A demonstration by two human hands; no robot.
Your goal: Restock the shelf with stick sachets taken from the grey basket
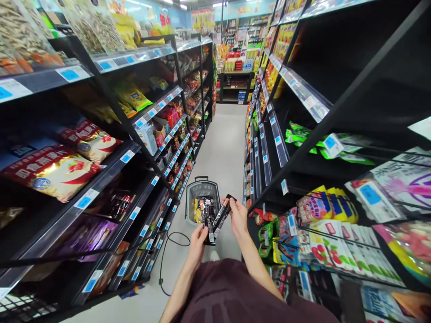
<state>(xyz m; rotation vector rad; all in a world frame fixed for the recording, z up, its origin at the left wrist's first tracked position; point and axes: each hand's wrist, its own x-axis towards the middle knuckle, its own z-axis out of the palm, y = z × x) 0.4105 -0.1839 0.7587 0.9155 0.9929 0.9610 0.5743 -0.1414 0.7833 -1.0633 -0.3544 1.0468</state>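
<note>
In the aisle's middle, my right hand (239,217) pinches the upper end of a narrow black snack packet (221,217) with white print. My left hand (198,236) is closed on another black snack packet (210,231), its thumb on top. The two packets slant together near their lower ends, and I cannot tell whether they touch. Just beyond the hands, a grey shopping basket (189,193) stands on the floor. Several dark packets (206,204) and something yellow (196,210) lie in it. My fingers partly hide both held packets.
Black shelves with price tags line both sides. Bags of oat flakes (67,172) lie at the left; hanging snack bags (340,244) jut out at the right. A black cord (162,258) loops over the floor. Pale floor (227,134) runs to a far display (235,74).
</note>
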